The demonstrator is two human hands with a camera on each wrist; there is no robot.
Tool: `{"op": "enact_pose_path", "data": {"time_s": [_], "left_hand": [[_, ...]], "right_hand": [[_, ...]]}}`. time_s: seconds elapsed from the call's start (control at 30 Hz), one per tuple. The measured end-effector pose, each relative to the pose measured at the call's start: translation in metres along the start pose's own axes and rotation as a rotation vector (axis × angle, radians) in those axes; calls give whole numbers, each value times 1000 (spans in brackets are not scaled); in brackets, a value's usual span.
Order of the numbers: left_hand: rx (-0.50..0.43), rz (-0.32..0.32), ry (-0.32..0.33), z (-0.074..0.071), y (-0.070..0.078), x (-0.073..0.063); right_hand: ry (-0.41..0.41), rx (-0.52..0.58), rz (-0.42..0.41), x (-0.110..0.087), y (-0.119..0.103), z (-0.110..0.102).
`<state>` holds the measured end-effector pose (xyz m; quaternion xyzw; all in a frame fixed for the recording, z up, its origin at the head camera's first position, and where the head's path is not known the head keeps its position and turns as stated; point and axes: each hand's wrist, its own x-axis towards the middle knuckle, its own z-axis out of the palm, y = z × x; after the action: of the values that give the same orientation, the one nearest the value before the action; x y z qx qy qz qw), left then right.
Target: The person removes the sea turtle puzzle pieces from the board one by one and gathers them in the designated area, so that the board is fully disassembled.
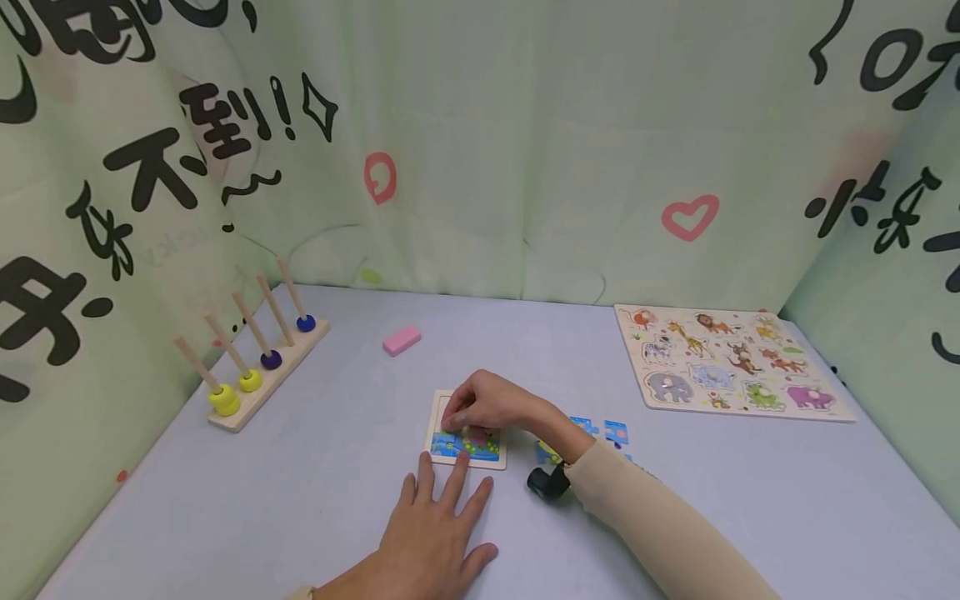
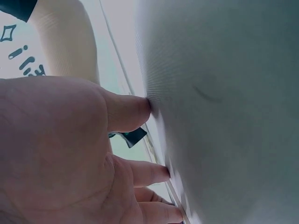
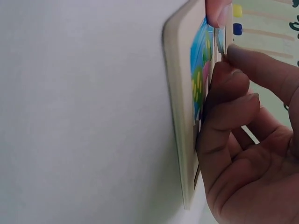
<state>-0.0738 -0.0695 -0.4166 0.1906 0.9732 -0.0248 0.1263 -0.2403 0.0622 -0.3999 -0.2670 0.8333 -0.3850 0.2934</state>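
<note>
A small jigsaw board (image 1: 491, 466) with a pale wooden rim lies flat on the table, its lower part filled with blue, green and pink picture pieces. Over its left side, my right hand (image 1: 491, 402) pinches a thin jigsaw piece (image 3: 220, 42) between thumb and finger, close to the board surface. The other right fingers curl loosely above the tray, hiding its upper right. My left hand (image 1: 431, 533) is spread palm down, fingertips at the board's near edge; the left wrist view shows its thumb (image 2: 133, 112) touching the table.
Loose jigsaw pieces (image 1: 617, 432) lie right of the board, partly behind my right forearm. A pink block (image 1: 402, 340) sits farther back. On the left stands a peg rack (image 1: 281, 375) with yellow and blue beads; an animal puzzle board (image 1: 720, 358) lies at the back right.
</note>
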Motion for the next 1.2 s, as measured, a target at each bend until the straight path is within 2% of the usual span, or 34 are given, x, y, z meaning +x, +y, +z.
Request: {"op": "enact_pose_path", "data": {"time_s": [0.47,0.87,1.2], "left_hand": [[-5,5,6,2,0,0],[14,12,20,3,-1,0],[1,15,16,1,-1,-1]], "right_hand": [[-27,84,-9,1,6,-2],[-21,109,8,0,5,-3],[6,116,28,-10,13,-16]]}}
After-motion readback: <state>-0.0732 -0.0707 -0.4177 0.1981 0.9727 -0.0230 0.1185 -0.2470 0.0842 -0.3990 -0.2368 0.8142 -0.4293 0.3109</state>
